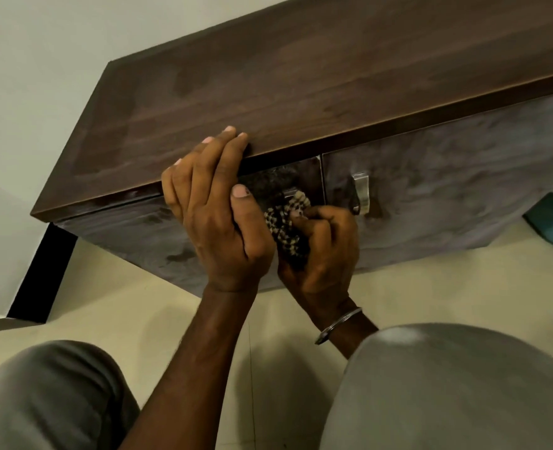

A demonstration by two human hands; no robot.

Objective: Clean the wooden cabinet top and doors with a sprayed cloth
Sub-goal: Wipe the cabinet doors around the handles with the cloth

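Two hands, one cloth, two doors

left hand on cabinet top edge, right hand gripping checked cloth against door

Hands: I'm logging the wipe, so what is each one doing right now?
Left hand: open, fingers resting on the cabinet top edge.
Right hand: closed, gripping the checkered cloth.

A teal tub stands at the right edge of the cream tiled floor, with a pale wall at left.
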